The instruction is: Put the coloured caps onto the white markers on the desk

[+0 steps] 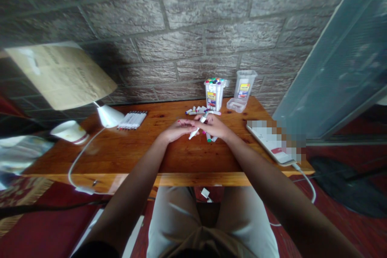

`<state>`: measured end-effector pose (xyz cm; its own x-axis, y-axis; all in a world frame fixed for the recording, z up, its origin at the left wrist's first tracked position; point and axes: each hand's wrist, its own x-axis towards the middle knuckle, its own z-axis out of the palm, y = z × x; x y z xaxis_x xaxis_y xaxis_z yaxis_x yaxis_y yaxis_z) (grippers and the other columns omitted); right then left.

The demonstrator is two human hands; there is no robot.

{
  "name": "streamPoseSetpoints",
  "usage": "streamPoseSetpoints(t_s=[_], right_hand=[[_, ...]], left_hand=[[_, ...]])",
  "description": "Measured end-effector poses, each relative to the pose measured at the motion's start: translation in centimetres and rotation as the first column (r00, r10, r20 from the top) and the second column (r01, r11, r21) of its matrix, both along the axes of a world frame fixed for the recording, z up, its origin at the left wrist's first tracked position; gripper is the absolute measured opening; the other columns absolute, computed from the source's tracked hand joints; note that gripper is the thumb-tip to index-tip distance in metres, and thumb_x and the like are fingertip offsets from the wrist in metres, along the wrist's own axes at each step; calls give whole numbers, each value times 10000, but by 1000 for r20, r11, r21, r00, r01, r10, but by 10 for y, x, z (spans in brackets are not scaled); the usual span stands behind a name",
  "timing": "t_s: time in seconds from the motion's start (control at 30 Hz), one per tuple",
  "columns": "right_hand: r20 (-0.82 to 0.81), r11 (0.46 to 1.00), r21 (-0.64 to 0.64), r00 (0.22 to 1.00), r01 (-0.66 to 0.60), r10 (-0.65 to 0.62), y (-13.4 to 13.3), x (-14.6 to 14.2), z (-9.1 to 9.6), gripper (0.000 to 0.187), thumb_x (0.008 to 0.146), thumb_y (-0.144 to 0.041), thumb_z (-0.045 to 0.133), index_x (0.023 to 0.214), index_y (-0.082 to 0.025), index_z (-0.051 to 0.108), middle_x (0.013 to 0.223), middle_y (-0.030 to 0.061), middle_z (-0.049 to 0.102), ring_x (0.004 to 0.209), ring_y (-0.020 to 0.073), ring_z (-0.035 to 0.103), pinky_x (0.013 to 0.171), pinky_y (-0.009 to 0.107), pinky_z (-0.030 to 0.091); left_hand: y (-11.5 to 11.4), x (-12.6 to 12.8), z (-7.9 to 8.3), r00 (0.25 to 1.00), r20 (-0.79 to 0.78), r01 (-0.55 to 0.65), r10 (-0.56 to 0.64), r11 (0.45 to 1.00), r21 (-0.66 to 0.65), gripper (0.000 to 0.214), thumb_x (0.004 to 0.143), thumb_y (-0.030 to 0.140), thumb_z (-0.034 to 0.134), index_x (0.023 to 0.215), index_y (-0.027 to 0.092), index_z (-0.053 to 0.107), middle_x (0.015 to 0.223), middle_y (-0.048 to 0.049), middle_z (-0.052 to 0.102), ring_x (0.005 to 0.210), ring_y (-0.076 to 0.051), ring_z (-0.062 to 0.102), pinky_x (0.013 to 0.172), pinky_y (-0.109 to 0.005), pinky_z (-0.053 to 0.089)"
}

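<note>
Over the middle of the wooden table, a white marker [194, 132] slants between my two hands, its narrow white end pointing down toward me. My right hand [215, 126] is closed around the upper part, where a greyish section shows. From the other side, my left hand [178, 130] has its fingers pressed to the marker; reddish marks show on that hand. Loose markers [199, 109] lie just behind the hands. A green-ended marker [208, 137] lies on the table by my right hand, partly covered by it.
Behind stand a clear box full of markers [214, 94] and an open clear box [245, 84]. A row of markers [133, 120], a lamp [109, 116] and a paper cup [69, 132] are left. A tablet-like device [272, 145] with a cable lies right. A brick wall [193, 48] rises behind.
</note>
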<state>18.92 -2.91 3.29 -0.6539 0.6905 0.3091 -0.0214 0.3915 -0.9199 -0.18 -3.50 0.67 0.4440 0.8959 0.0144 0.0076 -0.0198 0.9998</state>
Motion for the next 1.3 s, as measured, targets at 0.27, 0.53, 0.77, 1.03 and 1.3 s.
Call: streamPoseSetpoints(t_s=[0.27, 0.53, 0.77, 1.03, 1.3], right_hand=[[-19, 999, 48, 1000, 23, -22, 4, -1, -6, 385, 840, -532, 669, 727, -164, 646, 640, -10, 631, 623, 126, 581, 646, 254, 474], [-11, 996, 80, 999, 31, -30, 3, -1, -7, 360, 840, -512, 678, 719, -174, 649, 673, 2, 658, 668, 140, 601, 679, 270, 484], [-20, 993, 109, 999, 47, -46, 3, -1, -6, 353, 823, -498, 702, 702, -170, 657, 664, 5, 661, 658, 136, 591, 661, 265, 470], [-55, 998, -17, 996, 63, -64, 1, 0, -3, 405, 786, -555, 722, 737, -161, 646, 623, 7, 668, 579, 129, 623, 548, 236, 472], [-203, 986, -152, 974, 70, -100, 5, -1, -6, 416, 674, -514, 827, 819, -182, 622, 653, -21, 675, 578, 139, 651, 539, 253, 533]], left_hand=[[-2, 2, 3, 999, 24, -45, 45, 999, -15, 490, 495, 476, 940, 761, 130, 717, 726, -35, 722, 673, -133, 650, 729, -275, 499], [0, 1, 1, 1000, 7, -13, 13, 1000, 24, 417, 540, 400, 925, 672, 135, 633, 677, -3, 670, 649, -108, 592, 673, -254, 444], [0, 0, 1, 1000, -24, -3, 4, 999, 32, 405, 561, 387, 907, 700, 134, 623, 675, -7, 661, 628, -109, 574, 619, -252, 409], [0, -1, 2, 1000, -14, 17, -16, 998, 58, 432, 621, 482, 880, 784, 127, 696, 703, -38, 700, 647, -127, 613, 640, -267, 437], [0, -1, 3, 1000, 2, 12, -12, 1000, -3, 514, 629, 521, 873, 887, 96, 742, 738, -62, 730, 653, -120, 629, 665, -269, 476]])
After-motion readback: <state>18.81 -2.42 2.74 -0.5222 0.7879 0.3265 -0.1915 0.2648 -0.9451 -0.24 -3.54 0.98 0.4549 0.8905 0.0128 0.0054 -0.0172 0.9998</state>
